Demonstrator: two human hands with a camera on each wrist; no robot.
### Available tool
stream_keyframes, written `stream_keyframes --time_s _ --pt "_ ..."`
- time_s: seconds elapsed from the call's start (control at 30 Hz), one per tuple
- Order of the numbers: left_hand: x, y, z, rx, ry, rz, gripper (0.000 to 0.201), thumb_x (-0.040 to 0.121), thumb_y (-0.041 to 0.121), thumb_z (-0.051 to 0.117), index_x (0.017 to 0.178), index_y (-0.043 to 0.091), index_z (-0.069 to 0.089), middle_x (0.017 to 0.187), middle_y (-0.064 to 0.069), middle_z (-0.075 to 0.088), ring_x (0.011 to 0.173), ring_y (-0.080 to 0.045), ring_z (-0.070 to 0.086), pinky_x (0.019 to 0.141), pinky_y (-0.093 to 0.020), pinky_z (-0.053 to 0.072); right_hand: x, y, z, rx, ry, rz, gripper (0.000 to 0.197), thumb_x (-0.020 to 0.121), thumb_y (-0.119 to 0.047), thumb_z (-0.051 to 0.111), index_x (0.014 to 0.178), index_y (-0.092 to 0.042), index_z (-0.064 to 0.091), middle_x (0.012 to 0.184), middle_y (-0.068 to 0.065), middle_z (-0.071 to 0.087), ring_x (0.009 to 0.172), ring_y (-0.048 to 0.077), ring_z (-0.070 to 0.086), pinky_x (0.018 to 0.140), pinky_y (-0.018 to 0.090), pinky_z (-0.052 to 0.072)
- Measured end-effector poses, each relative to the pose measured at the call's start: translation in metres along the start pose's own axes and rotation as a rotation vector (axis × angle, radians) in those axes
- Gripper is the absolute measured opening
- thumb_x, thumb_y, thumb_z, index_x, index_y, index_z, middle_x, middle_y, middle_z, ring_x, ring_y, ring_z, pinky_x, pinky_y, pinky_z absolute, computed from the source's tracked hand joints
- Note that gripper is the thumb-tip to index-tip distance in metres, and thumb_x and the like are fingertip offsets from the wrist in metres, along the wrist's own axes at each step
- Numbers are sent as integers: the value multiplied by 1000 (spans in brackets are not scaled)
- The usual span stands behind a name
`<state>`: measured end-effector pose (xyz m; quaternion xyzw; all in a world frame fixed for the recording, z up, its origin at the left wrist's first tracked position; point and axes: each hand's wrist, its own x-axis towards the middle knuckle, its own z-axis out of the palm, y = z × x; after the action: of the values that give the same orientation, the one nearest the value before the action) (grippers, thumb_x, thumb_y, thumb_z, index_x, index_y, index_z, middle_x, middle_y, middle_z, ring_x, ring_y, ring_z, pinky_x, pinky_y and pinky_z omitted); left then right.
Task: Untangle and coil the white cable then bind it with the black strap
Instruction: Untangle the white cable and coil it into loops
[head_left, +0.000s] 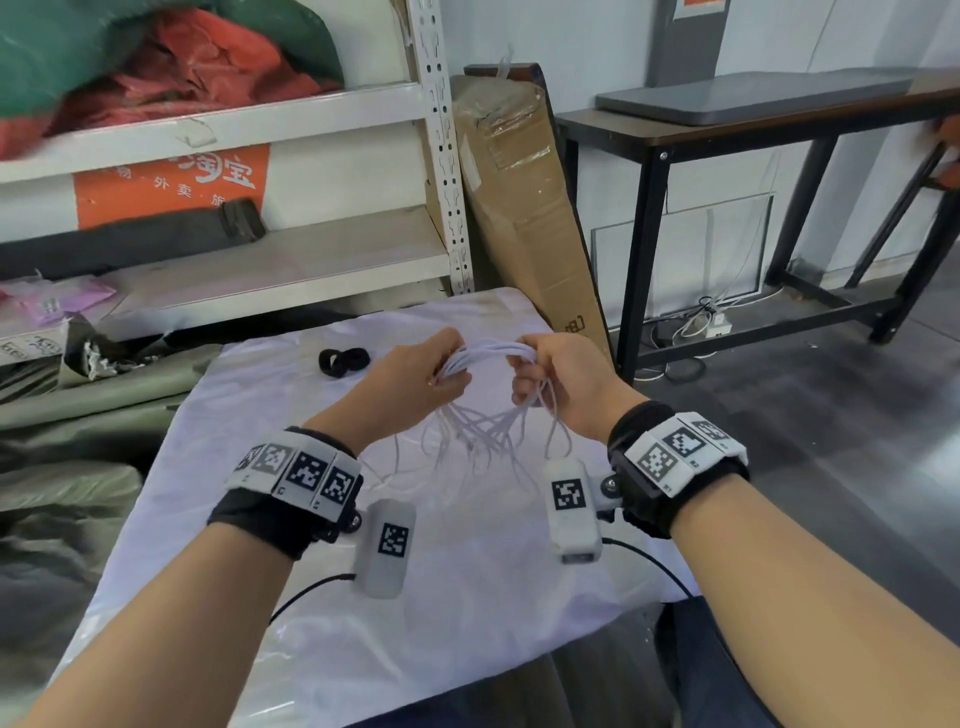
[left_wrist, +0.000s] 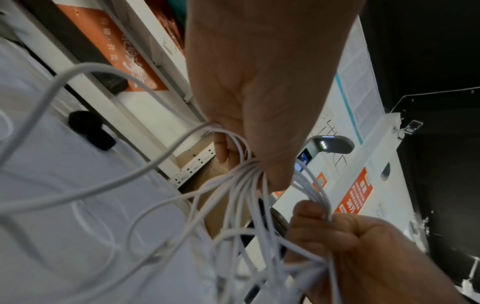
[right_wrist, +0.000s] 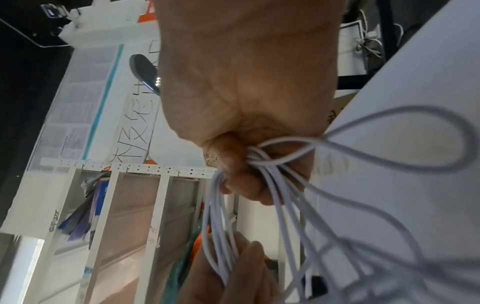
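Observation:
The white cable (head_left: 491, 353) is gathered into a bundle of several strands, held in the air above the white table (head_left: 260, 467). My left hand (head_left: 441, 364) grips the bundle's left side and my right hand (head_left: 540, 364) grips its right side. Loose loops (head_left: 483, 431) hang down from both hands toward the table. In the left wrist view the left hand (left_wrist: 254, 152) clamps the strands (left_wrist: 241, 185) while the right hand (left_wrist: 337, 242) holds them below. The right wrist view has the right hand (right_wrist: 249, 164) closed round the strands (right_wrist: 221, 216). The black strap (head_left: 343, 360) lies coiled on the table, beyond my left hand.
A white metal shelf unit (head_left: 441, 156) with bags stands behind the table on the left. A tall cardboard box (head_left: 519, 197) leans at the back. A dark bench (head_left: 727, 135) with a laptop stands to the right. Grey-green bundles (head_left: 78, 415) lie left of the table.

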<state>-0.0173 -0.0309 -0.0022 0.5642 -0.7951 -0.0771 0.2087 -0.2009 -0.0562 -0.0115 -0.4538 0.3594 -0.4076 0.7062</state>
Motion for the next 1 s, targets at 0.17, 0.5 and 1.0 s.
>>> stream_keyframes --time_s 0.17,0.5,1.0 --pt "9 -12 8 117 91 65 10 97 22 47 97 12 46 68 2 50 56 -19 44 51 -26 29 -2 4 -2 -114 -202 101 23 91 -9 28 75 -8 45 47 -6 29 37 6 19 40 19 18" --pt "19 -13 11 121 163 -124 16 92 33 54 100 19 58 91 5 59 104 -19 49 94 -39 35 6 8 -4 -297 -140 -29 35 102 -34 38 75 -13 47 47 -7 27 41 9 20 40 18 22" --pt "14 -12 26 459 247 -107 16 98 32 43 100 25 57 91 7 60 96 -23 53 88 -39 28 -4 7 -18 -231 -219 -37 35 102 -31 40 74 -12 49 45 -8 24 40 9 17 40 19 18"
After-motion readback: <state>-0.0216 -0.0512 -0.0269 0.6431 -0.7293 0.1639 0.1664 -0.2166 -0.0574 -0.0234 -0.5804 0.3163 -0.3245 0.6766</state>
